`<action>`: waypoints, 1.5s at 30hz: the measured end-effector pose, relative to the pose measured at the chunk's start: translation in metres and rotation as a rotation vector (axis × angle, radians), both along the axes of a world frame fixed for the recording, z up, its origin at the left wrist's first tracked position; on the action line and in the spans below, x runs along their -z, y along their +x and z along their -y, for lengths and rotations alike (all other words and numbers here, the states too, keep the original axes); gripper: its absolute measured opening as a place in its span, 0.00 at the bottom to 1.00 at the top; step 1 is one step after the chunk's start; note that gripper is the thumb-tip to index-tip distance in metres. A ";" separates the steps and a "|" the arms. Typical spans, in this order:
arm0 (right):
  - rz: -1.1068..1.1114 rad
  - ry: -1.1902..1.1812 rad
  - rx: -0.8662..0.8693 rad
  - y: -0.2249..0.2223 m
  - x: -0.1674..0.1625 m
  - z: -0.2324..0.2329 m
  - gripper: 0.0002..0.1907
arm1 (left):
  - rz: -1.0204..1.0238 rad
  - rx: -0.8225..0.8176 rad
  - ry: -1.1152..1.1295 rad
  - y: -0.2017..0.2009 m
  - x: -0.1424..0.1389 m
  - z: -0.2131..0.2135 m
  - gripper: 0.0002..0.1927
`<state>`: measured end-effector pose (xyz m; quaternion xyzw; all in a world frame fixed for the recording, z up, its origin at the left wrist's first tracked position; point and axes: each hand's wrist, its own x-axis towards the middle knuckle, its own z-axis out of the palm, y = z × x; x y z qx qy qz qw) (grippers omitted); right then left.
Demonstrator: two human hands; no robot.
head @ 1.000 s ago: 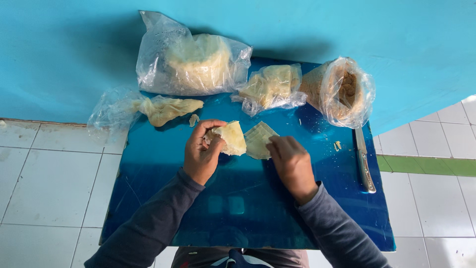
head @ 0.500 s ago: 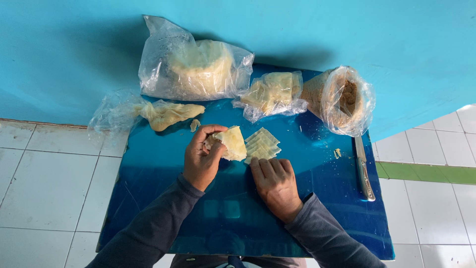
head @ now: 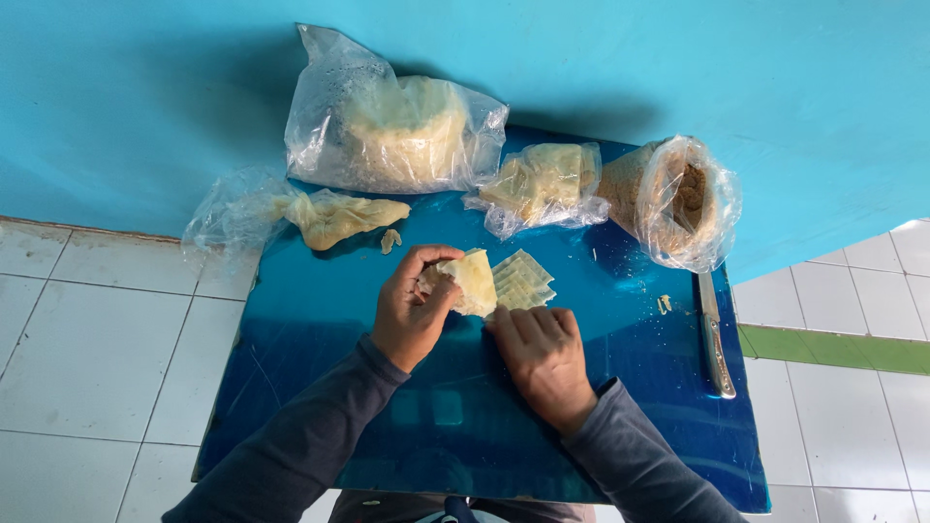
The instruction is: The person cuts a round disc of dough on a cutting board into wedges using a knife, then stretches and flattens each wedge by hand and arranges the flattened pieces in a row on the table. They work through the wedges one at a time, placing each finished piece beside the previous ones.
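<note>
**Inspector A:** We start nearest the camera. What do we record for the hands?

**Inspector B:** Both work over the blue board (head: 320, 387). The left hand (head: 412, 310) is curled, thumb and fingers pinching a pale yellow sheet (head: 467, 281) and holding it lifted just left of the stack. The right hand (head: 541, 351) lies palm down, fingers together, fingertips pressed at the near edge of the stack (head: 523, 279) of thin square sheets. Dark sleeves cover both arms.

**Inspector A:** And the stack itself?

**Inspector B:** It lies flat near the middle of the board, slightly fanned, touching the lifted sheet.

**Inspector A:** Right of the stack?

**Inspector B:** We note a few crumbs (head: 664, 303), then a knife (head: 715, 334) lying along the board's right edge.

**Inspector A:** Beyond the stack?

**Inspector B:** Just behind it, a small clear bag (head: 542, 182) of folded pale pieces. Right of that, an open bag (head: 678, 199) of brown filling, mouth tipped toward us. Behind and left of the stack, a large bag (head: 397, 126) holding a pale round mass, against the blue wall (head: 145, 97). Left of the stack, a slack bag (head: 320, 218) with a yellowish lump, and one loose scrap (head: 389, 240) beside it.
</note>
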<state>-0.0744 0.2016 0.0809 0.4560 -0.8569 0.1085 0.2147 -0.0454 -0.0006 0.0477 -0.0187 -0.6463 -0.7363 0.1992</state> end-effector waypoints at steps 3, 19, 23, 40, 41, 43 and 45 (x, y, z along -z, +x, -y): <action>0.119 -0.227 0.010 -0.007 -0.010 -0.005 0.15 | 0.031 0.035 -0.053 0.001 -0.003 -0.004 0.16; 0.878 -0.769 -0.087 -0.005 0.011 -0.019 0.06 | -0.151 0.103 -0.442 0.011 -0.013 -0.016 0.15; 1.149 -0.960 -0.095 -0.015 0.028 -0.024 0.04 | -0.120 0.106 -0.451 0.013 -0.014 -0.016 0.12; 1.481 -1.312 0.030 -0.037 0.014 -0.033 0.09 | -0.001 0.082 -0.174 0.006 0.002 -0.010 0.10; 1.465 -1.312 0.043 -0.038 0.013 -0.034 0.09 | 0.013 0.080 -0.155 0.005 0.002 -0.008 0.10; 1.319 -1.283 0.072 -0.041 0.011 -0.035 0.08 | 0.011 0.061 -0.119 0.004 0.002 -0.005 0.10; 1.004 -1.062 0.181 -0.042 0.008 -0.034 0.08 | -0.020 0.029 -0.083 0.003 0.001 -0.001 0.10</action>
